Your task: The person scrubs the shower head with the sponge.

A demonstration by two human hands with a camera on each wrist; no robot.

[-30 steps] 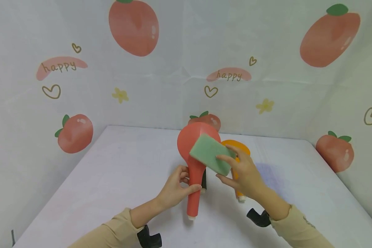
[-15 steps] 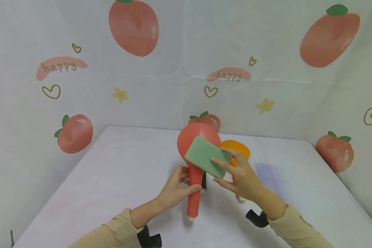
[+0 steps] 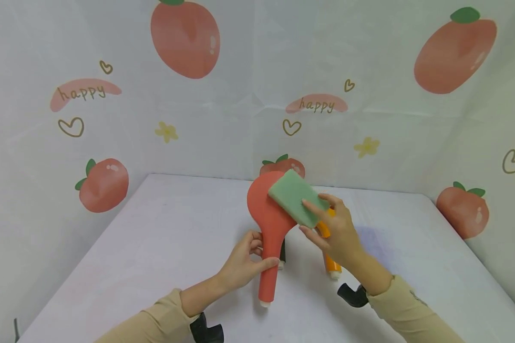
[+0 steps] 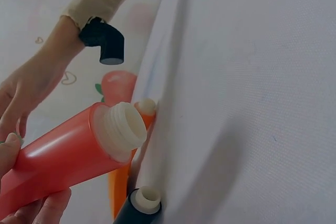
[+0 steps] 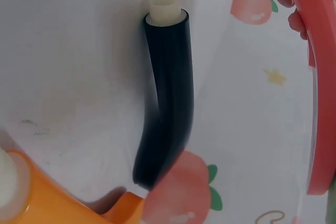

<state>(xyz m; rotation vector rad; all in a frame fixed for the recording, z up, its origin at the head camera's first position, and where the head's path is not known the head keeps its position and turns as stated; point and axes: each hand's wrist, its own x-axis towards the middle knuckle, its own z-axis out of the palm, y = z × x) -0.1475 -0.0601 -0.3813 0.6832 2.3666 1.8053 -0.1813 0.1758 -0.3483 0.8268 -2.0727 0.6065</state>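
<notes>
My left hand (image 3: 242, 262) grips the handle of a red shower head (image 3: 271, 228) and holds it up off the table, round head at the top. Its pale threaded end points toward the camera in the left wrist view. In my right hand (image 3: 341, 238) a light green sponge (image 3: 298, 197) is pinched between thumb and fingers, lying over the upper right of the round head. Behind them an orange shower head (image 3: 332, 264) rests on the table, partly covered by the right hand. A black shower head (image 5: 170, 77) lies between; the red one hides most of it in the head view.
The white table (image 3: 184, 224) reaches back to a white cloth backdrop (image 3: 240, 128) printed with fruit, hearts and lettering. A faint purple stain (image 3: 373, 243) marks the tabletop on the right. Black mounts (image 3: 354, 295) sit at both wrists.
The sponge first slid a little down and left over the red shower head, then up and right toward its rim. My right hand moved with it; the left hand stayed nearly still.
</notes>
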